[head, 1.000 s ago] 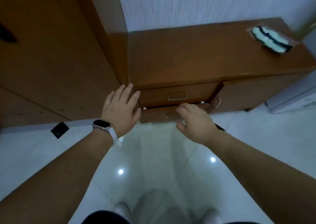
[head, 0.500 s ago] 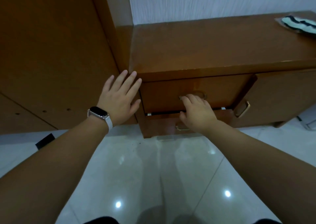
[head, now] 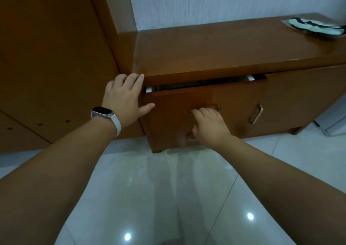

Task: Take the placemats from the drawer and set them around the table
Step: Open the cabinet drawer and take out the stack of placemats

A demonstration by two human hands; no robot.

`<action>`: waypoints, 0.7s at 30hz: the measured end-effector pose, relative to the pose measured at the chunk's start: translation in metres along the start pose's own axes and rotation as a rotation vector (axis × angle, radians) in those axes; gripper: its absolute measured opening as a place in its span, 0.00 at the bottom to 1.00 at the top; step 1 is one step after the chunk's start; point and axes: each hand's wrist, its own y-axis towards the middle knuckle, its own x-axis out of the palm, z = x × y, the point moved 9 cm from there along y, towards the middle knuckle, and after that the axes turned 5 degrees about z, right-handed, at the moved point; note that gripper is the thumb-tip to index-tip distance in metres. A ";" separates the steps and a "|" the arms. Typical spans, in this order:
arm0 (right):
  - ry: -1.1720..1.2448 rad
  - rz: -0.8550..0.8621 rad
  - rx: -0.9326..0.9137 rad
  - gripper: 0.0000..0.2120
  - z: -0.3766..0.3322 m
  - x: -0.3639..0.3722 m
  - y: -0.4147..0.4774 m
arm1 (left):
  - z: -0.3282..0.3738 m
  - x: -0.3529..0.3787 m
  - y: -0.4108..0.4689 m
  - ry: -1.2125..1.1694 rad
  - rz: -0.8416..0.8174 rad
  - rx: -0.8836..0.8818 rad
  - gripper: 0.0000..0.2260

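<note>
The top drawer (head: 168,110) of a low brown wooden cabinet (head: 215,48) stands pulled out a little, with a narrow dark gap along its top edge. What lies inside is hidden. My right hand (head: 209,126) has its fingers hooked over the drawer's metal handle (head: 215,107). My left hand (head: 123,98), with a watch on the wrist, lies flat with spread fingers against the cabinet frame just left of the drawer. No placemats or table show.
A tall wooden wardrobe (head: 56,57) fills the left side. A cabinet door with a brass handle (head: 255,113) sits right of the drawer. A pale green and black item (head: 316,26) lies on the cabinet top at far right. Glossy white floor tiles (head: 159,198) lie below.
My right hand rose from the lower drawer to the top drawer's handle, and the top drawer has slid out slightly. My left hand shifted onto the frame beside it. The view came closer.
</note>
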 end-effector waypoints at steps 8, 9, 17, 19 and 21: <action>0.014 0.057 -0.052 0.23 -0.004 -0.011 -0.042 | 0.002 -0.002 -0.006 0.031 -0.029 -0.007 0.47; 0.017 0.048 -0.058 0.24 -0.005 -0.011 -0.046 | 0.002 -0.001 -0.008 0.029 -0.038 -0.010 0.47; 0.030 0.029 -0.086 0.25 -0.004 -0.012 -0.066 | 0.004 -0.004 -0.017 -0.090 -0.058 -0.006 0.44; 0.040 0.040 -0.081 0.25 -0.004 -0.013 -0.069 | 0.009 -0.004 -0.021 -0.123 -0.058 0.008 0.42; 0.046 0.044 -0.075 0.24 -0.005 -0.014 -0.072 | 0.015 -0.005 -0.027 -0.152 -0.060 0.025 0.41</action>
